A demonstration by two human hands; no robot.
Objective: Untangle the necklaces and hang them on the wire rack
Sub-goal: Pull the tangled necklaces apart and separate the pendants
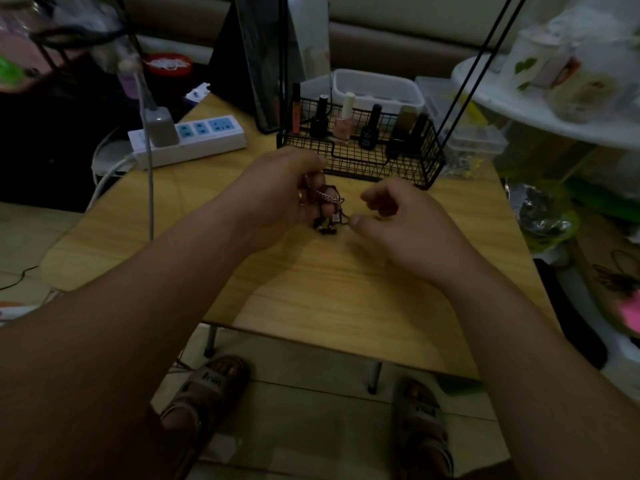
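A small tangle of necklaces (329, 211), a silver chain mixed with dark cords and beads, hangs just above the wooden table (311, 289). My left hand (287, 188) holds the tangle's upper part with curled fingers. My right hand (391, 216) is beside it on the right, thumb and fingertips pinching a dark strand at the tangle's lower right edge. The black wire rack (367, 157) stands right behind my hands, with thin black uprights (485, 53) rising from it.
Several nail polish bottles (346, 123) stand in the rack's basket. A white power strip (194, 136) with a plugged charger lies at the table's back left. Plastic boxes (377, 88) sit behind the rack. A white shelf (519, 95) with clutter is to the right.
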